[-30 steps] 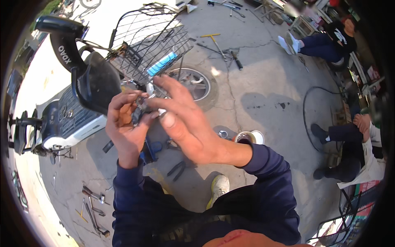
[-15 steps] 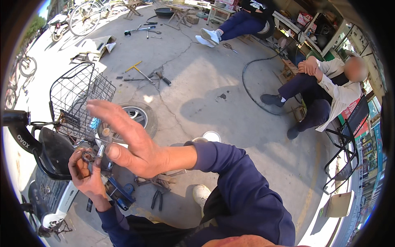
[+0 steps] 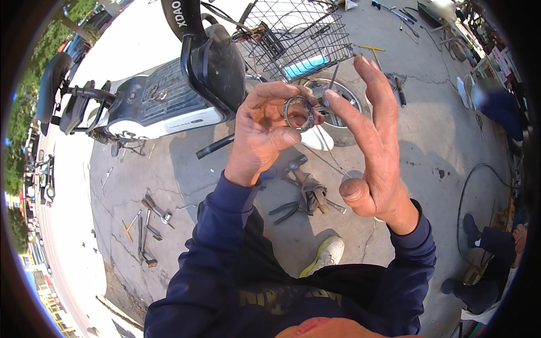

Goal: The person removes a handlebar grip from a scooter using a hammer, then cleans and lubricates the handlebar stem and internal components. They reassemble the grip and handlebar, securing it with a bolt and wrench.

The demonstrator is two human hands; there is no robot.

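Grey metal shows on the ring (image 3: 310, 119), which the left hand (image 3: 256, 132) holds below the wire basket (image 3: 309, 42) in view. Its thumb bears on the near side while the fingers curl behind, a narrow grip that seems chosen to leave the hollow centre facing the eyes. The ring sits out at those fingertips rather than deep in the palm, so much of its rim stays bare.

Below and to the right of the basket, the right hand (image 3: 375, 149) is spread wide, thumb well apart from forefinger. That forefinger's tip is just beside the ring; whether it touches anything, I cannot tell. Farther below the basket, pliers (image 3: 294, 205) lie on the ground (image 3: 417, 186), perhaps there for easy reach. Left of the basket is the scooter (image 3: 169, 104); right of it, a yellow T-shaped tool (image 3: 372, 48).
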